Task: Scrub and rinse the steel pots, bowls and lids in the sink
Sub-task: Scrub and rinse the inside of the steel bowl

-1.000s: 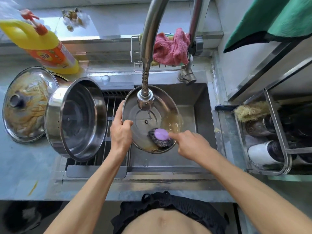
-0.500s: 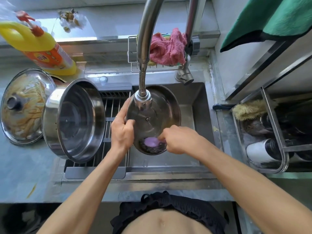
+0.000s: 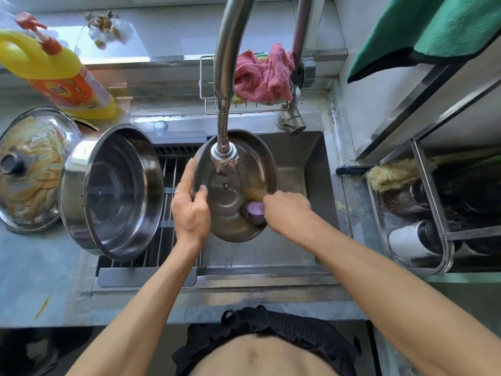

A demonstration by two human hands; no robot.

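Over the sink basin (image 3: 298,164) I hold a round steel lid (image 3: 230,196) tilted, its inner side facing me. My left hand (image 3: 189,210) grips its left rim, thumb on the inside. My right hand (image 3: 287,213) holds a dark steel-wool scrubber with a purple handle (image 3: 254,213) against the lid's lower right, where brownish soapy water sits. The faucet head (image 3: 225,158) hangs over the lid's upper middle. A large steel pot (image 3: 113,191) lies on its side on the drain rack (image 3: 173,213), mouth toward me. A dirty lid (image 3: 32,169) smeared with yellow residue rests on the counter at left.
A yellow detergent bottle (image 3: 62,77) stands behind the dirty lid. A pink cloth (image 3: 263,74) lies in a wire caddy behind the faucet. At right a steel rack (image 3: 433,213) holds a brush (image 3: 393,172) and dark cookware. A green towel (image 3: 433,31) hangs at upper right.
My right hand and the scrubber slid from the lid's lower middle toward its lower right. The left hand keeps its grip on the rim, and the lid tilted slightly.
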